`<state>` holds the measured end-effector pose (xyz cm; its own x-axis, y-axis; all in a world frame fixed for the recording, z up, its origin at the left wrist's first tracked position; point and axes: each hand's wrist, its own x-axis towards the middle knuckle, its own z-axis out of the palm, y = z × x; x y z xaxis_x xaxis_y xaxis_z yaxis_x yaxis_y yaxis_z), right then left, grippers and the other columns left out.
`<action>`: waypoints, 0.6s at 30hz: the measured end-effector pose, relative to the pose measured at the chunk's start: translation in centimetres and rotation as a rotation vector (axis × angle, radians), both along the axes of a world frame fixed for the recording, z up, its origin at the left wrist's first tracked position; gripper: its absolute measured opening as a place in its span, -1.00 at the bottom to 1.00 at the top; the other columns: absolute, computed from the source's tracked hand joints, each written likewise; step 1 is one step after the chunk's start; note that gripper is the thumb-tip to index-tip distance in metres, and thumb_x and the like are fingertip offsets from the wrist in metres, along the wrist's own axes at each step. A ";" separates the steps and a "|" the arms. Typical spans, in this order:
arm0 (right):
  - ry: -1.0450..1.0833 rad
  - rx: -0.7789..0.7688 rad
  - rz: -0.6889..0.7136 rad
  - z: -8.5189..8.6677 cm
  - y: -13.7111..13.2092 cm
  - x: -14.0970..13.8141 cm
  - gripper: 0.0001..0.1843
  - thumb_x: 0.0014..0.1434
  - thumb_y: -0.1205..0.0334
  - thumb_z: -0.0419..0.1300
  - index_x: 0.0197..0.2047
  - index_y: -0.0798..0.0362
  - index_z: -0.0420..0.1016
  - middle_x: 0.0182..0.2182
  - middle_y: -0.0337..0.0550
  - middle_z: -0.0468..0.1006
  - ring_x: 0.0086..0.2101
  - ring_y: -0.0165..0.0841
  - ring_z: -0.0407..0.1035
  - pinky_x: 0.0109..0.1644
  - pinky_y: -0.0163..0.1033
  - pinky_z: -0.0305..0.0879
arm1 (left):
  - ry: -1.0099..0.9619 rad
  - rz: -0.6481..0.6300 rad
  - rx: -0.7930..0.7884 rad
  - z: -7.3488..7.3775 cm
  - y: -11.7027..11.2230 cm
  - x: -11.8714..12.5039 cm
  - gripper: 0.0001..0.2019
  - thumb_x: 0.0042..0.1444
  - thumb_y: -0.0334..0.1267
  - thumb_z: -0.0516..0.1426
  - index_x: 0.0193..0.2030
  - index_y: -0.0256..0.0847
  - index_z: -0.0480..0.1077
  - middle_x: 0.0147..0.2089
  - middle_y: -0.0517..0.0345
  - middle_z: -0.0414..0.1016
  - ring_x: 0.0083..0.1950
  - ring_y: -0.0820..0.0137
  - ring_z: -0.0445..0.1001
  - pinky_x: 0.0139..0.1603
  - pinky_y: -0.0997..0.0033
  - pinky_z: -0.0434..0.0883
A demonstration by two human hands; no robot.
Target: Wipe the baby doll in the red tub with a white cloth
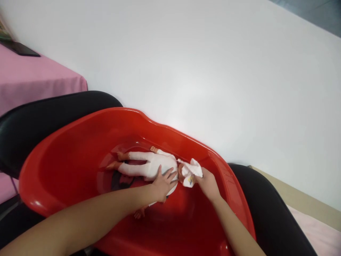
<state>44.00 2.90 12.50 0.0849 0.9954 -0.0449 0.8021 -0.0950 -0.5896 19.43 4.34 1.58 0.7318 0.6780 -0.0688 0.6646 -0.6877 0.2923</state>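
A baby doll point(137, 169) in white clothes lies on its back in a red baby bathtub point(61, 160), its feet toward the left and its head toward the right. My left hand point(164, 183) rests on the doll's chest with its fingers spread. At the doll's head, my right hand point(209, 183) pinches a small white baby cap point(191, 172) with a coloured print and a thin tie. The cap and hand hide most of the head. One doll hand shows by the far wall, the other below my left forearm.
Black chair backs or seats point(53, 113) stand at the tub's left and right ends. A pink-covered table point(39, 73) with a dark flat device point(25, 49) is at the upper left. The white wall point(186, 64) rises close behind the tub.
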 end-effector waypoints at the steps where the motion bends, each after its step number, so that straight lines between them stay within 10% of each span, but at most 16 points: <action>1: -0.059 -0.018 0.049 0.1 -0.1 -0.4 -0.61 0.34 -0.07 0.26 -0.04 0.04 0.72 -0.10 0.03 0.79 -0.08 -0.01 0.67 0.04 -0.03 0.55 | 0.037 -0.026 -0.001 -0.7 0.1 0.0 0.20 -0.15 -0.08 0.68 0.68 0.13 0.38 0.85 -0.12 0.02 0.81 -0.48 -0.18 0.66 -0.80 -0.12; 7: -0.152 -0.112 0.258 1.0 -0.4 -2.0 -0.40 0.33 0.15 0.36 0.41 -0.25 0.63 0.35 -0.15 0.68 0.18 -0.08 0.65 0.16 -0.14 0.45 | 0.030 -0.057 0.051 -1.6 0.1 -0.7 0.17 -0.23 -0.39 0.60 0.61 0.23 0.47 0.82 0.06 0.11 0.82 -0.45 -0.14 0.73 -0.60 -0.07; 18: -0.258 -0.331 0.318 -0.9 -1.0 -3.7 -0.82 -0.05 0.40 0.39 -0.32 0.00 0.62 -0.10 0.01 0.80 -0.12 0.04 0.71 -0.10 -0.09 0.37 | -0.030 -0.148 0.152 1.7 2.1 -5.3 -0.30 0.31 -0.28 0.11 0.53 0.38 0.52 0.71 0.20 0.34 0.78 -0.18 0.10 0.57 -0.45 0.23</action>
<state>40.33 1.87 11.64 -0.1689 0.9100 -0.3785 0.9369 0.0289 -0.3484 14.09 6.46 3.31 0.8245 0.5638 0.0493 0.5456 -0.8150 0.1952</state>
